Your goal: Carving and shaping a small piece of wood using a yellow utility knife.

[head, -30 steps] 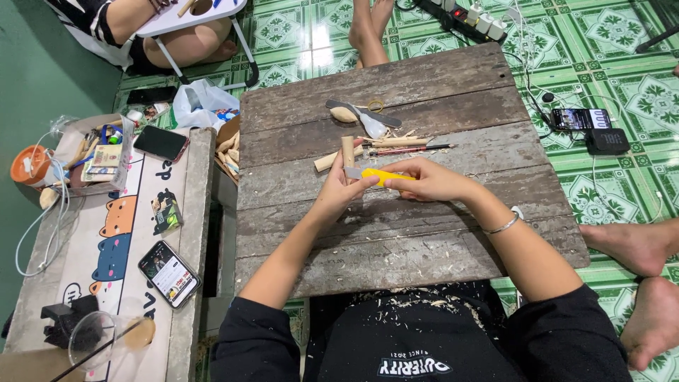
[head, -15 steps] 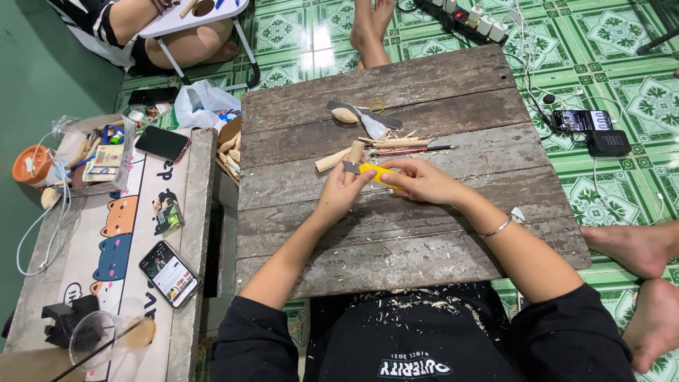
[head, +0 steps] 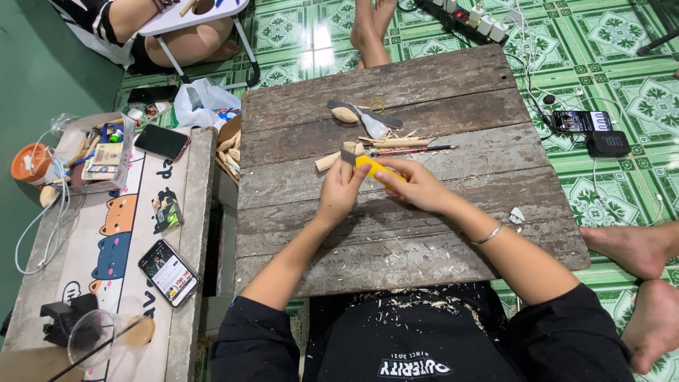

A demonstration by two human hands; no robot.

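Note:
My left hand (head: 340, 192) grips a small wooden piece (head: 349, 153) upright over the weathered plank table (head: 396, 212). My right hand (head: 419, 185) holds a yellow-handled knife (head: 375, 168), its tip against the wooden piece. The two hands meet at the middle of the table. Just beyond them lie a short wooden peg (head: 327, 162), thin wooden sticks and a dark pencil-like tool (head: 410, 147). Farther back rest a carved wooden spoon blank (head: 346, 114), a grey-bladed tool (head: 368, 117) and a rubber band (head: 377, 107). Wood shavings are scattered on the near planks and on my lap.
A low side table (head: 106, 240) at left carries two phones (head: 167, 272), a plastic cup (head: 106, 338), cables and clutter. A box of wood pieces (head: 230, 148) sits between the tables. At right are a phone (head: 581, 121), a black box and my bare feet (head: 640, 283). Another person's feet (head: 369, 28) are beyond.
My hands have shifted slightly toward the back of the table, and the wooden piece now stands more upright against the knife. Everything else stays put.

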